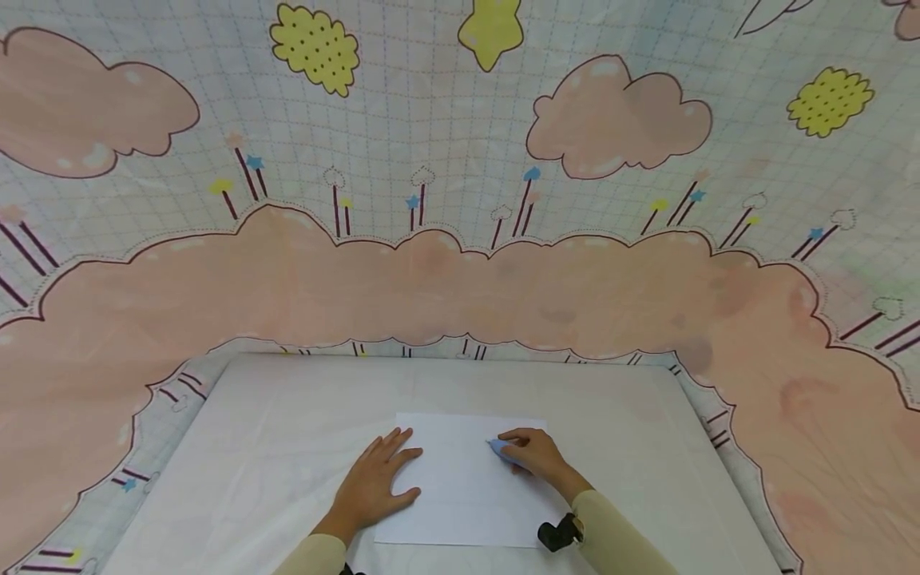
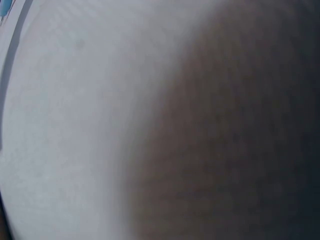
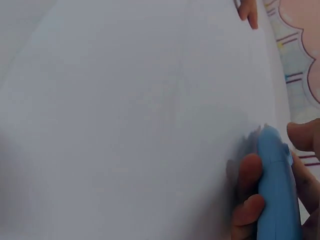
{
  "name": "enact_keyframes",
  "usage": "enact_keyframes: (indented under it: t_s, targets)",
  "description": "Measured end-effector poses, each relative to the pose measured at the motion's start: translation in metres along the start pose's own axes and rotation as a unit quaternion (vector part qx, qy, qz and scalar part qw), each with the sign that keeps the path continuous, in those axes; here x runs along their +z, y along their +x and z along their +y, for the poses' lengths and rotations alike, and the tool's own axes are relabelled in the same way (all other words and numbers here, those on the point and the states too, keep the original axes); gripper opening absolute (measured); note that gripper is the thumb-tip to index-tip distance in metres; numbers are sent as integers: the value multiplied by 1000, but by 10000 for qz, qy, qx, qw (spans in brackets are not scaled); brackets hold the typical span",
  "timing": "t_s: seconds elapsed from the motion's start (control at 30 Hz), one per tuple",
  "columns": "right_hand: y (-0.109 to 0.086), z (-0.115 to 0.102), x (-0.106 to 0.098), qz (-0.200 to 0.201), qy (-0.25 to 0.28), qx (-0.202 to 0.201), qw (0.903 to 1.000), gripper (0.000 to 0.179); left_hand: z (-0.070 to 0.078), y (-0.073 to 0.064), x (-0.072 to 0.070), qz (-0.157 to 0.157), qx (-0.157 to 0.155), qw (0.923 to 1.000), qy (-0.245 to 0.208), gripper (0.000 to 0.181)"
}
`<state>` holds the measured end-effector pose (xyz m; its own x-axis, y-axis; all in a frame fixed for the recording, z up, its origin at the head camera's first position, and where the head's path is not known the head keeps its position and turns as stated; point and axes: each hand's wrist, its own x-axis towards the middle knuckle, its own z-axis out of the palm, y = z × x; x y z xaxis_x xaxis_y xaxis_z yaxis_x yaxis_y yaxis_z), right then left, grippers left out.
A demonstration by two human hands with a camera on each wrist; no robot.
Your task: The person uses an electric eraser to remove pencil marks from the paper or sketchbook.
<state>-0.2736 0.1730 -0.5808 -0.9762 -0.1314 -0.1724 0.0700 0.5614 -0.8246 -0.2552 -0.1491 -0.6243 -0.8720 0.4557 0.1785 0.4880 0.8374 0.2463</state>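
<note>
A blank white sheet of paper (image 1: 460,511) lies on the white-covered table. My left hand (image 1: 374,483) rests on the sheet's left edge, fingers and thumb spread. My right hand (image 1: 535,455) grips a blue handheld tool (image 3: 276,195) over the upper right of the sheet. The tool has a thick rounded body, a tapered tip and a small button on one side. In the head view its tip points left, close over the paper. The left wrist view is mostly blurred skin, with a bit of the blue tool (image 2: 5,7) in the corner.
The white tabletop (image 1: 287,415) stretches around the sheet. A curtain (image 1: 460,287) printed with clouds and stars hangs behind and down the sides of the table. A black wrist device (image 1: 559,533) sits by the right sleeve, overlapping the sheet's lower right corner.
</note>
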Motion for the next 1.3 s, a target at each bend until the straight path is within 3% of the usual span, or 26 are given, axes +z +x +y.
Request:
enact_keyframes:
  t_s: [0.17, 0.27, 0.6, 0.87, 1.3]
  targets:
    - [-16, 11, -8, 779, -381, 10, 9962, 41, 1, 1, 0, -39, -40, 10000, -30, 62]
    - [-27, 20, -13, 1262, -337, 60, 9914, 45, 1, 1, -1, -43, -60, 9999, -84, 63]
    - [-56, 54, -30, 2628, -382, 625, 9621, 43, 1, 0, -1, 9, -33, 10000, -83, 62]
    - [-66, 68, -32, 2961, -404, 825, 9507, 41, -1, 1, 1, 78, 6, 10000, -47, 63]
    - [-66, 75, -26, 3375, -389, 835, 9368, 40, -1, 2, 4, -61, -82, 9999, -6, 64]
